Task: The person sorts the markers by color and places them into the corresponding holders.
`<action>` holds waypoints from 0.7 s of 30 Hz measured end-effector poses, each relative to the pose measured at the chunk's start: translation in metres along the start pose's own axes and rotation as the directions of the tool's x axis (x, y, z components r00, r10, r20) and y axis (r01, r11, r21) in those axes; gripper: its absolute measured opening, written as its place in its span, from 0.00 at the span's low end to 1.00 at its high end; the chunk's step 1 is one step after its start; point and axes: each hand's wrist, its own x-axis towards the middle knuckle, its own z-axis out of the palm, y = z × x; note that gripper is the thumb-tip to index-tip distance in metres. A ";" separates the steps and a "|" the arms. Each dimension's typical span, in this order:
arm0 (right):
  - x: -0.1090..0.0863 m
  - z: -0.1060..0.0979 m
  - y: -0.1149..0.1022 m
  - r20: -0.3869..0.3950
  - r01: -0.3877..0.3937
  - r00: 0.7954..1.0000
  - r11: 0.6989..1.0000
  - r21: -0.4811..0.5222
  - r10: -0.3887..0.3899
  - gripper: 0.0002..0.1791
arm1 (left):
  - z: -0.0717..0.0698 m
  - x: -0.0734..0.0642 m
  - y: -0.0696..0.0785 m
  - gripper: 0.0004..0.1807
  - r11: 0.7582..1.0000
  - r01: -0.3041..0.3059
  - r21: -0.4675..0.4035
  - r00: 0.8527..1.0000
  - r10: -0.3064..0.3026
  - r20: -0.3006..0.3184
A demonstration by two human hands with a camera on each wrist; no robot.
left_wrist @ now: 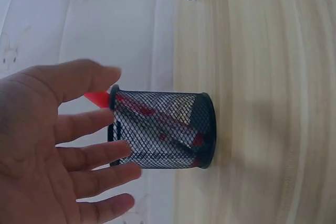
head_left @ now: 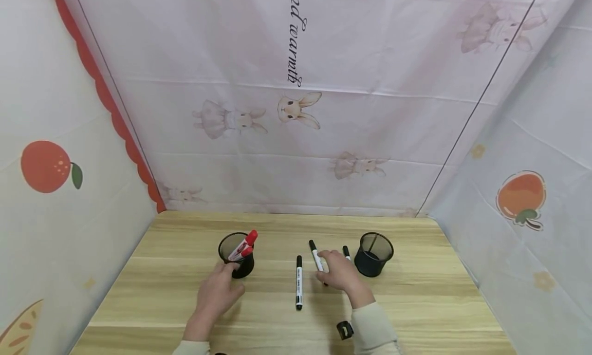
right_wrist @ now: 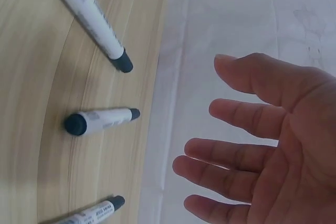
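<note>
My left hand (head_left: 218,292) is beside the left black mesh pen cup (head_left: 244,266), which holds red-capped markers (head_left: 243,247). In the left wrist view its fingers are spread and relaxed by the rim of the cup (left_wrist: 157,129). My right hand (head_left: 341,271) hovers over a black-capped whiteboard marker (head_left: 317,257), partly hiding it. The right wrist view shows that hand's fingers loosely extended, with nothing between them. To its left lies another black-capped marker (head_left: 299,283). A third marker (head_left: 346,252) lies partly hidden behind the hand.
A second black mesh pen cup (head_left: 370,265) stands to the right, with no pens showing in it. Near the right sleeve lies a small black object (head_left: 344,330). Printed cloth walls (head_left: 296,180) enclose the wooden table (head_left: 152,273) at the back and both sides.
</note>
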 end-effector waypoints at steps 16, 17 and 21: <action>-0.016 0.002 0.025 -0.056 -0.103 0.993 0.995 -0.001 0.103 0.26 | 0.022 0.003 0.021 0.26 0.995 -0.094 0.042 0.995 0.092 0.031; -0.017 0.001 0.027 -0.063 -0.105 0.993 0.994 -0.005 0.104 0.26 | 0.025 0.004 0.023 0.26 0.995 -0.096 0.036 0.995 0.095 0.027; -0.020 0.000 0.032 -0.095 -0.108 0.990 0.994 -0.028 0.105 0.27 | 0.034 0.006 0.028 0.25 0.993 -0.113 0.024 0.994 0.113 0.000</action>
